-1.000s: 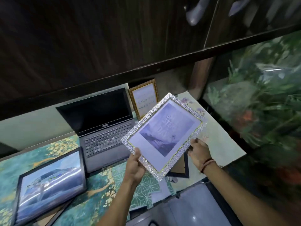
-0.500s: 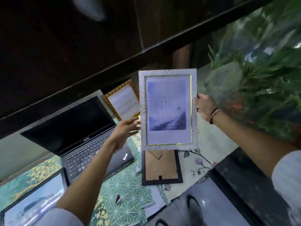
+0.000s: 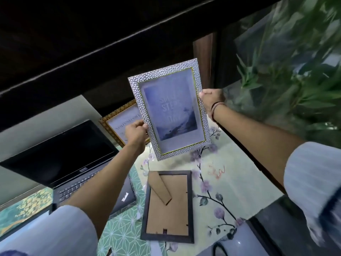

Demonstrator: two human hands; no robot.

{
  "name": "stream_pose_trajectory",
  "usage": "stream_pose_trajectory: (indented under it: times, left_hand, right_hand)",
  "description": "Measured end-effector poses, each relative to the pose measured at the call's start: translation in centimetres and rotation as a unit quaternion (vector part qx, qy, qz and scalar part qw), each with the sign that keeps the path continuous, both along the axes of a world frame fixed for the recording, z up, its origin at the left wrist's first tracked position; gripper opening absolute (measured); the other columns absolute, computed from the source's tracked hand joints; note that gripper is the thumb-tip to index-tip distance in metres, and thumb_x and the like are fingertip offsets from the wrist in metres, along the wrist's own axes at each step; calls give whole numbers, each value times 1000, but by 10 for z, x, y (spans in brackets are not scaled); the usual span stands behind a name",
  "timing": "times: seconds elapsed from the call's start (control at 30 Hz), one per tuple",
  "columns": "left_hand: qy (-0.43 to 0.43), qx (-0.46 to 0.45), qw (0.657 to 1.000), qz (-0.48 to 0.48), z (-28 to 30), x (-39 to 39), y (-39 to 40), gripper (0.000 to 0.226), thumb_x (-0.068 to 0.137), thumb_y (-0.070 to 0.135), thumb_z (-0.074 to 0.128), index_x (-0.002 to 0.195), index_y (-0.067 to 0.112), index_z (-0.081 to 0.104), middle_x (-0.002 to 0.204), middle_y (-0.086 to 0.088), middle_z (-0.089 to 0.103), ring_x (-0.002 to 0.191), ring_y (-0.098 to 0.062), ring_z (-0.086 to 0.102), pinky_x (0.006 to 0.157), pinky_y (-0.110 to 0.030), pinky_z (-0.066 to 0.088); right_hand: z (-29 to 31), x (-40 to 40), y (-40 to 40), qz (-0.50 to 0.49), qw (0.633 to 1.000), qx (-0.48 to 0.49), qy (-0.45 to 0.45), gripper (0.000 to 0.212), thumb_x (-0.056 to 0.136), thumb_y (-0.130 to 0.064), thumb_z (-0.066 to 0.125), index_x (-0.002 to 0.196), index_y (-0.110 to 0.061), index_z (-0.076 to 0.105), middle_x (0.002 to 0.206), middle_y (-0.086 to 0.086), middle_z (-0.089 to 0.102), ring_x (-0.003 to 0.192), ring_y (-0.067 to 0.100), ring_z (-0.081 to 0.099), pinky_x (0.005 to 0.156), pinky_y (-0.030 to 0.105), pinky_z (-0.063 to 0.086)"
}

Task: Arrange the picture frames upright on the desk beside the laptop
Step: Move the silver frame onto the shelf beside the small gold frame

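Desk (image 3: 238,183): floral cloth, laptop (image 3: 60,159) at left
Silver frame (image 3: 168,109): airborne, upright, tilted
Left hand (image 3: 135,133): pinching its left edge
Right hand (image 3: 212,97): clasping its right edge
Risk: may topple gold frame (image 3: 118,119) behind; black frame (image 3: 168,206) lies face-down below

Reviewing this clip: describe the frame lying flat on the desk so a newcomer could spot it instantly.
Start at the open laptop; to its right, on the flower-printed mat, lies the dark frame. It rests face down below the silver frame held in both hands. Only it shows a brown cardboard back with a stand flap.
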State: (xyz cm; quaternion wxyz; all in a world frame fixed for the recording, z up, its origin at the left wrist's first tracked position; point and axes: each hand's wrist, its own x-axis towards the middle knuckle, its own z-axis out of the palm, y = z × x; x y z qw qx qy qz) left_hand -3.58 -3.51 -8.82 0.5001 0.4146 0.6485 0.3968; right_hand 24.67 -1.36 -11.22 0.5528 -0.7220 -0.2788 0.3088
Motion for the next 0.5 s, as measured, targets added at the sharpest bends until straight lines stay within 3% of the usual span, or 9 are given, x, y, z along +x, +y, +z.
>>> stream_pose_trajectory:
  times: [0.1, 0.17, 0.23, 0.3, 0.37, 0.5]
  left_hand:
    - [-8, 8, 999, 41, -12, 14, 17, 30, 97, -1, 60, 127, -1, 66, 123, -13, 69, 115, -25, 64, 105, -41, 52]
    - [-1, 2, 998, 57, -24, 19, 31, 33, 94, 1, 65, 127, 1, 68, 127, -13, 70, 117, -26, 65, 106, -43, 52]
    - [8, -7, 997, 71, -30, 24, 41, 28, 91, 1, 67, 119, 1, 73, 123, -11, 71, 113, -25, 67, 103, -41, 53]
    - [21, -7, 997, 72, -29, 31, 43, 12, 92, -2, 66, 93, 3, 77, 103, -8, 70, 98, -21, 66, 94, -35, 52]
    - [51, 1, 997, 66, -29, 37, 48, 33, 93, -1, 64, 64, 13, 66, 82, -7, 61, 78, -17, 55, 73, -32, 47]
    - [95, 11, 988, 122, -30, 38, 70, 35, 86, -1, 55, 54, 13, 57, 82, -14, 62, 67, -21, 53, 60, -32, 42]
  right_hand:
    - [-2, 7, 13, -1, 1000, 11, 24, 30, 65, -19, 59, 90, -11, 74, 81, -6, 73, 87, 11, 67, 74, 32, 55]
    - [9, 7, 13, 6, 999, 18, 42, 32, 71, -11, 55, 94, -8, 77, 93, -1, 74, 90, 14, 65, 80, 31, 54]
    - [17, 8, 16, 26, 997, 24, 64, 37, 84, -3, 53, 114, -8, 74, 114, 6, 72, 106, 18, 66, 97, 32, 53]
    - [19, 13, 25, 64, 995, 37, 74, 40, 88, -4, 51, 125, -6, 67, 124, 6, 69, 116, 19, 63, 106, 37, 49]
    - [16, 19, 35, 95, 993, 38, 59, 46, 82, -11, 51, 126, -10, 68, 124, 3, 71, 116, 19, 66, 106, 43, 50]
    - [10, 22, 49, 163, 985, 42, 45, 58, 75, -6, 46, 129, -9, 64, 126, 4, 71, 120, 21, 64, 106, 43, 50]
